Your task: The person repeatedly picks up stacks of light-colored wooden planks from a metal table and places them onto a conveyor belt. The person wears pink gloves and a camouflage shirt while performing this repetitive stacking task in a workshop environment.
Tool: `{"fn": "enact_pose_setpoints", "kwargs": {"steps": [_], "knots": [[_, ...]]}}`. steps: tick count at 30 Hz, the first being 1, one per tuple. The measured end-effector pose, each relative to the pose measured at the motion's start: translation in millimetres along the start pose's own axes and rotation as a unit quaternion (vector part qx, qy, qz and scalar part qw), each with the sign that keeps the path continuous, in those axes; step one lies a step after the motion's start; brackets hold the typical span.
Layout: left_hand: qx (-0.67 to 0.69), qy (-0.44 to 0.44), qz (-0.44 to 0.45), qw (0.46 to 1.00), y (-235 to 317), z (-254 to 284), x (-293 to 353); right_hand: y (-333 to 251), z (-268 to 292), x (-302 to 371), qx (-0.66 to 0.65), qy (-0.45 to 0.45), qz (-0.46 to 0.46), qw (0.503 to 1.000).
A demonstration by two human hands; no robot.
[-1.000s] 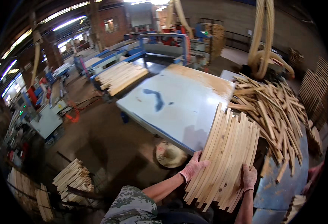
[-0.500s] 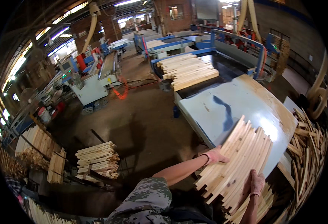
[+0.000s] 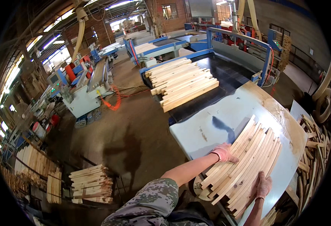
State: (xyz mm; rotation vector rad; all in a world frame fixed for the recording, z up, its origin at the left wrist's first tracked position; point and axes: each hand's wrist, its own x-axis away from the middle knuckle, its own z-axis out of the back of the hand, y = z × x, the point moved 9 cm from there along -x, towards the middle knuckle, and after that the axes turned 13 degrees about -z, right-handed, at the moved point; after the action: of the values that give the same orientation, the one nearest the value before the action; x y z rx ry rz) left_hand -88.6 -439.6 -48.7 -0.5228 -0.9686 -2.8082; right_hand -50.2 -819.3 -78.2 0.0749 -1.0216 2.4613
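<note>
Between my two hands is a batch of pale wooden strips [image 3: 244, 162], laid side by side with uneven ends. It rests on, or just above, the light metal tabletop [image 3: 199, 139]. My left hand [image 3: 225, 153], in a pinkish knit glove, grips the batch's left side, thumb over the top. On the opposite edge my right hand [image 3: 263, 185], gloved alike, presses inward; its far fingers are partly hidden. Farther off, a second batch of strips [image 3: 182, 81] lies on the black conveyor belt [image 3: 225, 71], untouched by either hand.
A blue frame [image 3: 241, 34] spans the belt. Loose scrap sticks [image 3: 316, 158] heap up at the right. Stacked strips [image 3: 92, 184] stand on a dark rack at lower left. Beyond the brown floor [image 3: 135, 120] is a pale machine [image 3: 83, 101] with an orange coiled hose [image 3: 114, 101].
The batch in my hands has moved slightly farther over the metal tabletop, both hands going with it. My view has shifted, so the table and belt sit differently in the picture.
</note>
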Motion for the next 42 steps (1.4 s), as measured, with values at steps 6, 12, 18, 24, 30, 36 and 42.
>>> {"fn": "enact_pose_setpoints", "kwargs": {"steps": [6,12,18,24,30,36,42], "knots": [[0.017,0.082,-0.069,0.994,-3.0,63.1,-71.3,-62.9,-76.7,-79.5,-0.134,-0.032,0.053,0.989],[-0.08,-0.022,-0.176,0.981,-46.4,72.8,-7.7,-120.4,-126.2,-93.0,-0.287,-0.148,0.081,0.943],[-0.181,-0.068,-0.231,0.953,-28.1,69.8,18.9,-127.4,-126.9,-89.5,-0.248,-0.151,0.062,0.955],[-0.143,0.014,-0.318,0.937,-38.1,81.4,14.0,-165.7,-99.4,-41.6,-0.062,-0.026,-0.007,0.998],[-0.167,-0.005,-0.321,0.932,-44.7,97.9,8.7,-154.6,-103.4,-45.3,-0.104,-0.034,0.01,0.994],[-0.218,-0.014,-0.309,0.926,-123.6,168.5,-11.8,-186.8,-145.2,5.3,-0.022,0.03,-0.035,0.999],[-0.199,-0.057,-0.34,0.917,-154.6,202.5,-36.2,-204.8,-155.7,17.6,-0.025,0.043,-0.043,0.998]]}}
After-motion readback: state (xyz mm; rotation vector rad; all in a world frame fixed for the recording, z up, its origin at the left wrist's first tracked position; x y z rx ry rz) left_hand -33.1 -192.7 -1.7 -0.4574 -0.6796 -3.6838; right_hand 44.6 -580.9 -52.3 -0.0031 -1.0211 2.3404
